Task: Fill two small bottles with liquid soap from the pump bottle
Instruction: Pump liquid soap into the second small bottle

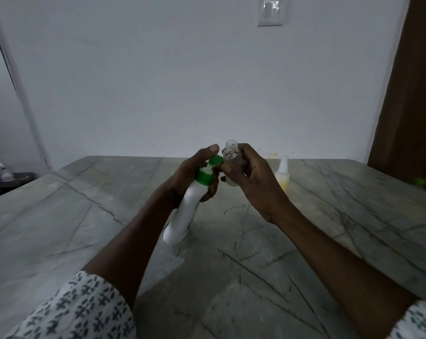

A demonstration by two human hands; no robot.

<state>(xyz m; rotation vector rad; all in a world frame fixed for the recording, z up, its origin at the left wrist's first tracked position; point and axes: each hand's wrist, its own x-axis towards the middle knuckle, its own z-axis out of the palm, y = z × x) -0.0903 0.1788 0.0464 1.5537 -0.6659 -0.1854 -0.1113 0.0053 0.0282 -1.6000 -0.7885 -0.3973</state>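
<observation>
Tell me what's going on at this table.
A person is filling small bottles with soap. The left grip holds the white pump bottle tilted, its green nozzle beside the neck of the uncapped clear bottle held by the right grip. That bottle looks nearly empty. A second small bottle, capped and holding yellowish liquid, stands on the table behind.

pump bottle [187,204] left of open small bottle [231,157], spray bottle [282,176] behind, on table [84,216]

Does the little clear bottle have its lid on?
No, it is open. The small clear bottle held by the right hand shows a bare round mouth with no cap.
</observation>
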